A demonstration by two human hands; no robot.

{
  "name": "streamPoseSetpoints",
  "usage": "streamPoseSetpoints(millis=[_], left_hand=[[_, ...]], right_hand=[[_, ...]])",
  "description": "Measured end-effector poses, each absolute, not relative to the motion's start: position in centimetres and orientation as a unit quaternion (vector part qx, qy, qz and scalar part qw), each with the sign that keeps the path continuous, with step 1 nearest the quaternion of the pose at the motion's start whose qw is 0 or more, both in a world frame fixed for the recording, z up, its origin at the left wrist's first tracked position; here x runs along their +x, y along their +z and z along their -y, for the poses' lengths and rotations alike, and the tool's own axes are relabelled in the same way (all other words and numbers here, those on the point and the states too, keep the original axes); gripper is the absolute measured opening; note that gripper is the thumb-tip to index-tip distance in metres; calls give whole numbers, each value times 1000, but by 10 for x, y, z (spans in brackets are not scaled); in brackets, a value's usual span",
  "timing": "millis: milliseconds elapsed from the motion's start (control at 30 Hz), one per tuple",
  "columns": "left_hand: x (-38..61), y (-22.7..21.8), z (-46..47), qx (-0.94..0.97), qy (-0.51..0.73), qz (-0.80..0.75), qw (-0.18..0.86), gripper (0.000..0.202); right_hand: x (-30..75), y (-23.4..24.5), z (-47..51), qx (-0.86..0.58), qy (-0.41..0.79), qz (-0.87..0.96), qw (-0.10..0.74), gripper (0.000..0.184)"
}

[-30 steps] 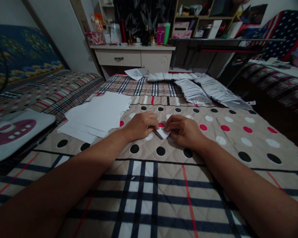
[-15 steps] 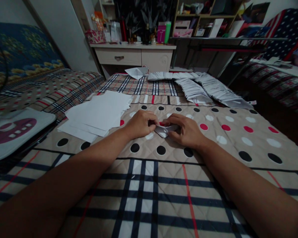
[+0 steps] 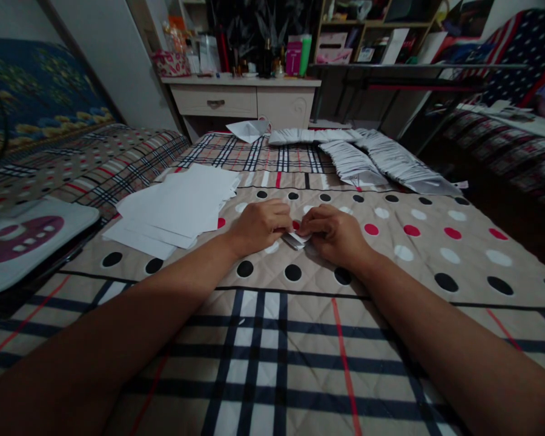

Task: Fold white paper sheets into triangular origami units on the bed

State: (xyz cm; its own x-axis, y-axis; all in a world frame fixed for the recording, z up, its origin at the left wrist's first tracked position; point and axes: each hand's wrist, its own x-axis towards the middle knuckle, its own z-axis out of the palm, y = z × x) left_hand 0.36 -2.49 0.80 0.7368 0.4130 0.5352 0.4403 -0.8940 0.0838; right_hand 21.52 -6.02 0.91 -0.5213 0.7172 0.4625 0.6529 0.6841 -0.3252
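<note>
A small folded piece of white paper [image 3: 296, 240] lies on the quilted bedspread [image 3: 390, 254] between my two hands. My left hand [image 3: 260, 225] is closed, its fingertips pinching the paper's left side. My right hand [image 3: 333, 233] is also closed and pinches the paper's right side. Most of the paper is hidden under my fingers. Both forearms reach in from the bottom of the view.
A loose pile of white sheets [image 3: 177, 206] lies left of my hands. Rows of folded white paper pieces [image 3: 367, 160] stretch across the far side of the bed. A white folded paper shape [image 3: 247, 129] sits near a dresser [image 3: 240, 103]. A pink-and-white cushion [image 3: 22, 239] is at left.
The folded paper has been pressed narrower and flatter between my fingers. Both hands have stayed in about the same spot, with the view shifting slightly.
</note>
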Motion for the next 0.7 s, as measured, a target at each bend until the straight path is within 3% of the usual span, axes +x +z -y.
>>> streamPoseSetpoints(millis=[233, 700], left_hand=[[5, 5, 23, -928, -294, 228, 25, 19], [7, 10, 30, -939, -245, 235, 58, 15]], right_hand=[[215, 19, 68, -391, 33, 886, 246, 30], [213, 11, 63, -367, 82, 871, 316, 26]])
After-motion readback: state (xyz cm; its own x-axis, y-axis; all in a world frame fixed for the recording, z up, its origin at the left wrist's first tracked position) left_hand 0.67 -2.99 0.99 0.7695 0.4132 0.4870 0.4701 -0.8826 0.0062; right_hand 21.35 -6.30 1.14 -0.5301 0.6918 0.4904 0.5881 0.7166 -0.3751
